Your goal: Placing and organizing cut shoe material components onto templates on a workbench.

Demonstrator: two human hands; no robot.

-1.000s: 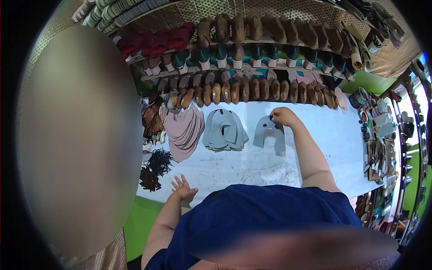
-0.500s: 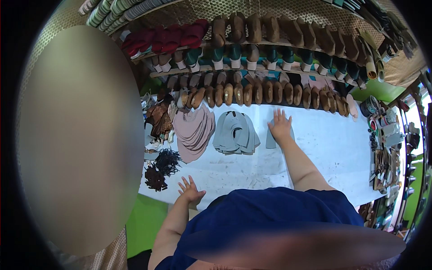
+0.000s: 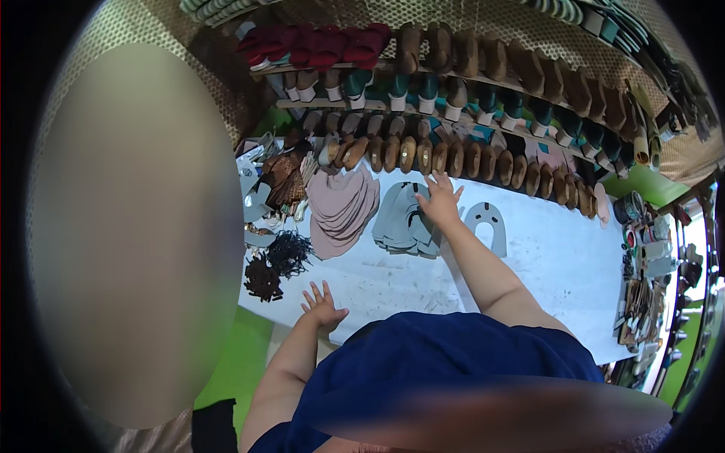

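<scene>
My right hand (image 3: 441, 202) reaches over the table with its fingers spread. It lies at the right side of a stack of grey U-shaped cut pieces (image 3: 396, 219) and covers part of it; whether it presses on them I cannot tell. A single grey U-shaped piece (image 3: 496, 225) with small dark slots lies to the right of that hand. Near the table's front edge, my left hand (image 3: 323, 309) is open, fingers apart and holding nothing. Left of the grey stack, pink cut pieces (image 3: 340, 215) lie fanned out.
The white tabletop (image 3: 559, 279) carries dark cords (image 3: 288, 253) and brown bits (image 3: 263, 278) at the left. Wooden shoe lasts (image 3: 473, 160) line its back, below shelves of heeled shoes (image 3: 427, 92). Tools and tins (image 3: 638, 226) crowd the right edge.
My right hand has moved left, from the single grey piece to the grey stack, uncovering that piece. My left hand stays open near the front edge. The view has shifted slightly.
</scene>
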